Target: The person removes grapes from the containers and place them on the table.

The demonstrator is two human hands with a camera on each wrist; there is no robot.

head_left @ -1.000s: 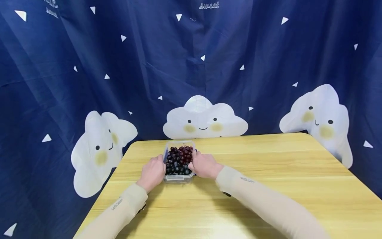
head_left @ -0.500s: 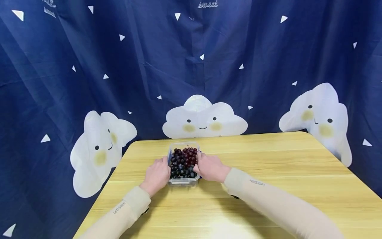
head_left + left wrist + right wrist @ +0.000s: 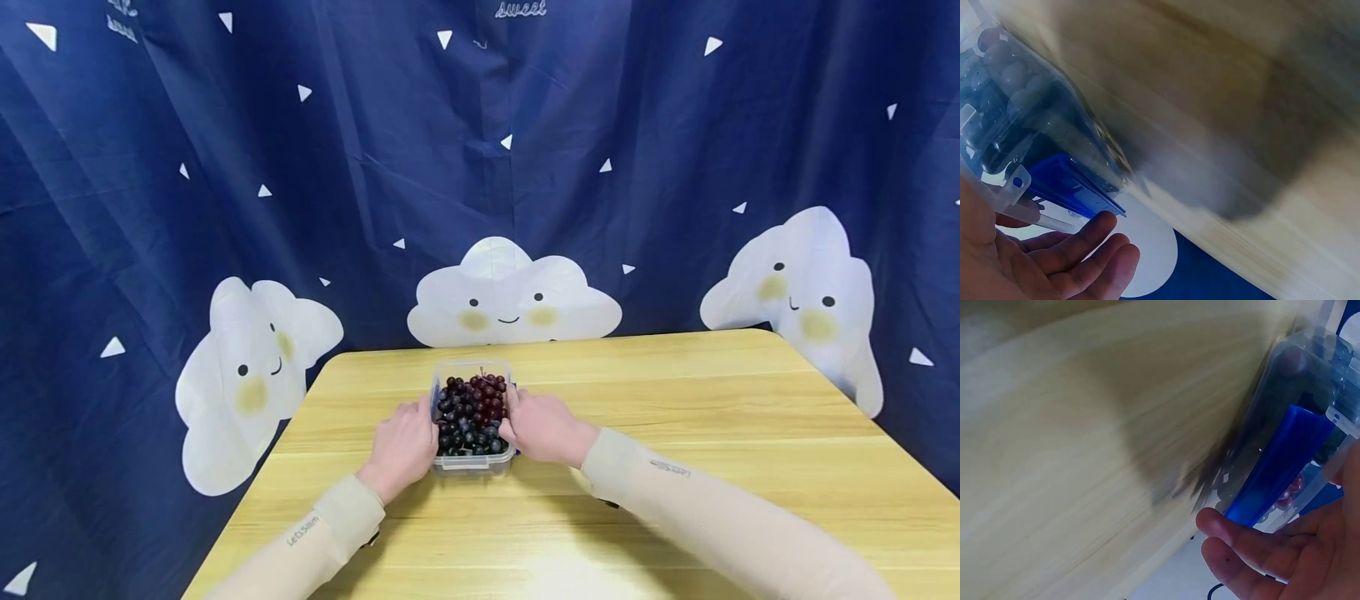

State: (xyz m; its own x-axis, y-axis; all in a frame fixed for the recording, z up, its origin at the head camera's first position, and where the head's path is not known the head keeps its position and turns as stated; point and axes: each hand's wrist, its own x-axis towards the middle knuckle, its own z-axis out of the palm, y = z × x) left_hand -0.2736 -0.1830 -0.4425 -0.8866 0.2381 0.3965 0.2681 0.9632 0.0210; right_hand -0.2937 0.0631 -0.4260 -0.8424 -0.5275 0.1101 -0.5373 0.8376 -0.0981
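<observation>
A clear plastic food container (image 3: 471,465) filled with dark and reddish grapes (image 3: 471,415) is between my two hands, its top uncovered. My left hand (image 3: 405,443) holds the left side, with the thumb near the rim. On the right side, my right hand (image 3: 547,428) grips the rim in the same manner. Folded-down blue clips show on the container's sides: one blue clip (image 3: 1069,184) beside my left fingers, another blue clip (image 3: 1280,465) by my right fingers. Whether the container's base touches the table cannot be told.
The light wooden table (image 3: 675,400) extends to the right and toward me. A dark blue curtain (image 3: 360,167) with white clouds and triangles hangs behind its far edge.
Both hands and the container of grapes have shifted together to the right and slightly toward me. The hold on both sides looks the same.
</observation>
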